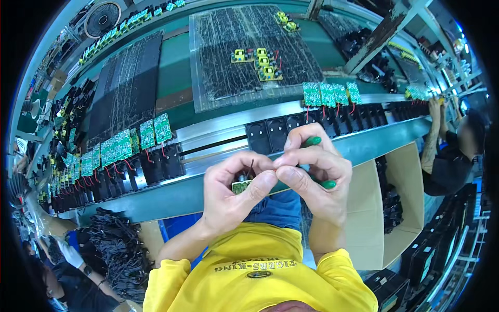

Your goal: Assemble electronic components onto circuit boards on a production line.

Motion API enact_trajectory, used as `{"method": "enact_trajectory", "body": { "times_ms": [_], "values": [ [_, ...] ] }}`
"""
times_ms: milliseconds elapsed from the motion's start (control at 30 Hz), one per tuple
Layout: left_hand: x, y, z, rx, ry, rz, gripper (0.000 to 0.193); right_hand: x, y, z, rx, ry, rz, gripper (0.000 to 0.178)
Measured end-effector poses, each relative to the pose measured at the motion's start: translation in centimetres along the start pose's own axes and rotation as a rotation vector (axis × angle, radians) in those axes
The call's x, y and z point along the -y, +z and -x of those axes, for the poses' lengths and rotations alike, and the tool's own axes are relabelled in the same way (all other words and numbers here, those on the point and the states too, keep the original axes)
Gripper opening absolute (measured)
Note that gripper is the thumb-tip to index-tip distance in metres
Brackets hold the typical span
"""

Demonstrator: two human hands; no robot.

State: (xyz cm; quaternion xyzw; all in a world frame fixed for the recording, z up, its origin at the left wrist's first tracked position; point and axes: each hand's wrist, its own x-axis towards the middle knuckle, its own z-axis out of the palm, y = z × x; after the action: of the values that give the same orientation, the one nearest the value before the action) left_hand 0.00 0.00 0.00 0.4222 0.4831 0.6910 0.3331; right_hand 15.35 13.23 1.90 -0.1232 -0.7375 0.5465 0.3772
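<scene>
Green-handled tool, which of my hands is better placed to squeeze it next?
Likely the right hand: the green-handled tool sits in its grip, whereas the left hand holds a small circuit board.

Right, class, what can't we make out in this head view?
In the head view:
Green-handled tool: working end hidden by the right hand.
Small green circuit board: mostly covered by the left hand.
Open brown cardboard box: bottom hidden by walls, black contents.
Far-right green circuit boards: components too small.
</scene>
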Motion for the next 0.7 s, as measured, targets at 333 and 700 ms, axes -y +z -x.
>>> {"method": "enact_trajectory", "body": {
  "times_ms": [333,700],
  "values": [
    [0.7,-0.5,-0.2,-0.161,0.093,-0.019,0.018,1.9,0.6,-3.0,-0.111,-0.117,-0.521,0.065],
    [2.7,0.0,0.2,-0.222,0.237,-0.115,0.023,1.5,0.5,-3.9,-0.224,-0.173,-1.177,0.041]
  ]
}}
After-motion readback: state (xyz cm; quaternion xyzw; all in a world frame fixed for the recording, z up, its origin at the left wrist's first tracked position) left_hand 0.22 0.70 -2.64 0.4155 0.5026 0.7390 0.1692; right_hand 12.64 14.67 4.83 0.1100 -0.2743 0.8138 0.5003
